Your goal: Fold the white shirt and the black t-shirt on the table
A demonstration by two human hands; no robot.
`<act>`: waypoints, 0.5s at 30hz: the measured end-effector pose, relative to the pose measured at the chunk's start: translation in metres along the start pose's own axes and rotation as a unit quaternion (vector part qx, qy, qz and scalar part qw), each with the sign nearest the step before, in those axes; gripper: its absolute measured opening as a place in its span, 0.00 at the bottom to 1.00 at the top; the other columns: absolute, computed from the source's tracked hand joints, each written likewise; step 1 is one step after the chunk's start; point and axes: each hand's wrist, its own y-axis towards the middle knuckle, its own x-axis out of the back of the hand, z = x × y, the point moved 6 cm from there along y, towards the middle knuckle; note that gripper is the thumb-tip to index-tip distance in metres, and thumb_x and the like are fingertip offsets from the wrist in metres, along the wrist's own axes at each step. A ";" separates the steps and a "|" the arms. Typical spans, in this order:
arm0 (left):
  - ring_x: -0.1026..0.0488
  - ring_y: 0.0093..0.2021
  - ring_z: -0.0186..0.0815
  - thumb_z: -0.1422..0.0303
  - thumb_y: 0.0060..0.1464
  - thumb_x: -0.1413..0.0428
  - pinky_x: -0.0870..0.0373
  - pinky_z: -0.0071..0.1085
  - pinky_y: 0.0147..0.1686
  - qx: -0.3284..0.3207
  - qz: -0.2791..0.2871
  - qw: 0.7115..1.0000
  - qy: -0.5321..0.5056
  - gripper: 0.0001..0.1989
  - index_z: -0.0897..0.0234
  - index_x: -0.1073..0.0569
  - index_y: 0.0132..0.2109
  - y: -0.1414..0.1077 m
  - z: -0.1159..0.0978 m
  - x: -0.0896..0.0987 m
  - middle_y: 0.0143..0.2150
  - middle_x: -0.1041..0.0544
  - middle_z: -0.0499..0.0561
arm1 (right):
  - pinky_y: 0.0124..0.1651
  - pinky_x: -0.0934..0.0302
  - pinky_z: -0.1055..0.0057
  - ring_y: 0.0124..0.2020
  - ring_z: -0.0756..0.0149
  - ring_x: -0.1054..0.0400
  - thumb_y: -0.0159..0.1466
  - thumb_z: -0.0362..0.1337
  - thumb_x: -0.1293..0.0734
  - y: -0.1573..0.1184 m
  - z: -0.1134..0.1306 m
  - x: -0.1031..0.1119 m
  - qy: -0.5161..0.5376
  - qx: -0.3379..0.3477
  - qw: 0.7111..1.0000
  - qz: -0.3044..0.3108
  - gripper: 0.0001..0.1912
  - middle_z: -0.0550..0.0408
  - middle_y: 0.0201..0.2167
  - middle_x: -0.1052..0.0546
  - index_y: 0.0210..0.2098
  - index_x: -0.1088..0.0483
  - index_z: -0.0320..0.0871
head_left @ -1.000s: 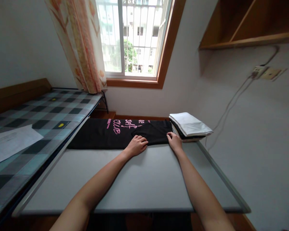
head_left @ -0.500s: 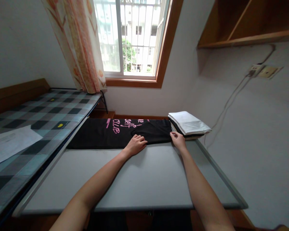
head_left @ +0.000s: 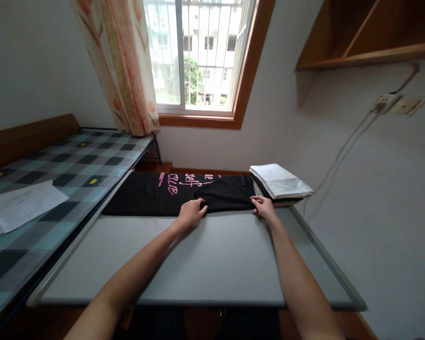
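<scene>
Black shirt (head_left: 145, 194) with pink lettering laid on a table (head_left: 212, 259), near edge touched by curled left hand (head_left: 192, 211), corner pinched by right hand (head_left: 264, 208).

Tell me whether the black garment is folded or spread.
Folded: the black garment lies as a long narrow strip, its pink lettering partly covered.

Bedroom: checked bed (head_left: 53, 174), flowered curtain (head_left: 123, 71) (barred window (head_left: 201, 56) too).

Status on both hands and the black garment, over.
Left hand on near edge of black garment. Right hand at its right corner. White folded cloth stacked close by.
</scene>
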 end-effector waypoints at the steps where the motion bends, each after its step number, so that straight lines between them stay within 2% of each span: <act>1: 0.24 0.36 0.39 0.60 0.58 0.46 0.34 0.32 0.36 0.010 0.003 1.000 -0.020 0.15 0.58 0.25 0.49 -0.002 0.002 0.000 0.34 0.20 0.50 | 0.12 0.54 0.79 0.08 0.75 0.46 0.53 0.44 0.34 -0.001 0.001 0.000 0.000 -0.001 1.000 0.000 0.20 0.64 0.12 0.35 0.39 0.27 0.36; 8: 0.24 0.40 0.36 0.64 0.55 0.44 0.35 0.34 0.44 0.052 -0.008 0.983 -0.173 0.16 0.56 0.24 0.51 -0.004 0.014 -0.010 0.38 0.19 0.46 | 0.10 0.54 0.80 0.08 0.73 0.43 0.56 0.45 0.35 -0.002 0.005 -0.002 -0.001 0.000 1.000 -0.010 0.19 0.64 0.10 0.36 0.40 0.27 0.37; 12: 0.24 0.42 0.39 0.61 0.57 0.45 0.39 0.39 0.49 0.049 -0.006 0.983 -0.178 0.13 0.54 0.21 0.47 -0.004 0.012 -0.013 0.40 0.18 0.47 | 0.10 0.53 0.80 0.08 0.73 0.42 0.55 0.45 0.33 0.000 0.003 -0.003 -0.009 0.004 1.000 -0.007 0.19 0.63 0.12 0.34 0.39 0.27 0.37; 15: 0.25 0.43 0.41 0.60 0.58 0.46 0.40 0.40 0.48 0.035 -0.012 0.986 -0.160 0.12 0.53 0.20 0.44 -0.003 0.008 -0.013 0.41 0.18 0.47 | 0.10 0.54 0.79 0.08 0.73 0.42 0.55 0.44 0.33 0.002 0.001 -0.003 -0.027 0.012 1.000 0.000 0.18 0.62 0.12 0.33 0.39 0.27 0.37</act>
